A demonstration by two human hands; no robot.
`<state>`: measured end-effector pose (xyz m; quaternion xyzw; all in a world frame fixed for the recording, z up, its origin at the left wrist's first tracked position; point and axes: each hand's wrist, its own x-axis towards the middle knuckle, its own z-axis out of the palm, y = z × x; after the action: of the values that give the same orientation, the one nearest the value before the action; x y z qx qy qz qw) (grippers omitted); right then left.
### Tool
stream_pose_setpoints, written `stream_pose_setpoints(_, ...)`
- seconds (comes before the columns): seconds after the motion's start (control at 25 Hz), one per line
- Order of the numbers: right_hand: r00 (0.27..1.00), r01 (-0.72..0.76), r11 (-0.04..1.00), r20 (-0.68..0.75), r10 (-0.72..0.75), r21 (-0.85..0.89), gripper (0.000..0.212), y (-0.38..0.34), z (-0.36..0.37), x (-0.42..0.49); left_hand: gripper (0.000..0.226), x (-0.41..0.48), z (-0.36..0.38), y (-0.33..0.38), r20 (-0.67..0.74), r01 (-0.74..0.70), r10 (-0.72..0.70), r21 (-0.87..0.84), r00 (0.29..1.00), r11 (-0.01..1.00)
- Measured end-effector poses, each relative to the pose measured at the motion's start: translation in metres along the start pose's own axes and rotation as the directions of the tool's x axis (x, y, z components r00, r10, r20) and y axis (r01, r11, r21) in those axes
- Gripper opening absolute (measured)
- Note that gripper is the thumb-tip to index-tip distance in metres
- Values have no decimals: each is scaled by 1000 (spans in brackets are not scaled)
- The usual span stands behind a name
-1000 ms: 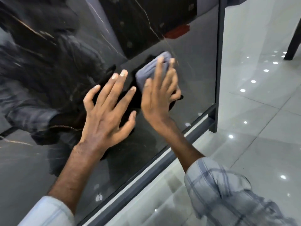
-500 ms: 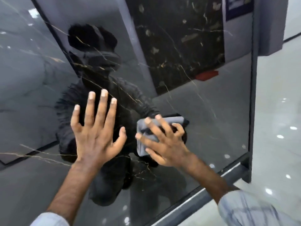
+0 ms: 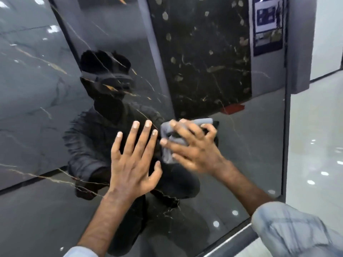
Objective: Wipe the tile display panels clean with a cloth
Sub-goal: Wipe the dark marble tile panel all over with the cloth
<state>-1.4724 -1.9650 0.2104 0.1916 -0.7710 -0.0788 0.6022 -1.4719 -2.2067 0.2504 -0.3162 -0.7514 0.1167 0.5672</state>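
A glossy dark marble tile panel (image 3: 241,149) with thin gold veins fills most of the view and mirrors the room. My left hand (image 3: 133,164) lies flat on it with straight, spread fingers. Just to its right, my right hand (image 3: 194,149) presses a bunched grey cloth (image 3: 167,145) against the panel, its fingers bent over the folds. Most of the cloth is hidden under that hand.
A dark metal frame (image 3: 286,127) runs down the panel's right edge and along its bottom rail (image 3: 232,240). Beyond it lies a shiny white tiled floor (image 3: 315,154) with ceiling light reflections. A person's dark reflection shows in the panel.
My view has tilted up along the panel. The right hand has slid the cloth over the surface and turned sideways, fingers now curled over it. The left hand stays flat.
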Motion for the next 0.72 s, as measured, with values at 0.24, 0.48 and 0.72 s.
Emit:
stream_pose_setpoints(0.24, 765, -637, 769, -81, 639, 53, 56, -18, -13, 74, 80, 23, -43, -37, -36, -39, 38, -35, 999, 999)
stream_pose_setpoints(0.48, 911, -406, 903, -16, 412, 139, 52, 38, -25, 96, 93, 47, -44, -95, -30, -26, 31, 149, 999, 988)
stream_pose_setpoints(0.72, 925, 377, 920, 89, -368, -111, 53, 2, -32, 89, 98, 46, -38, -94, -92, -28, 35, 77, 995, 997)
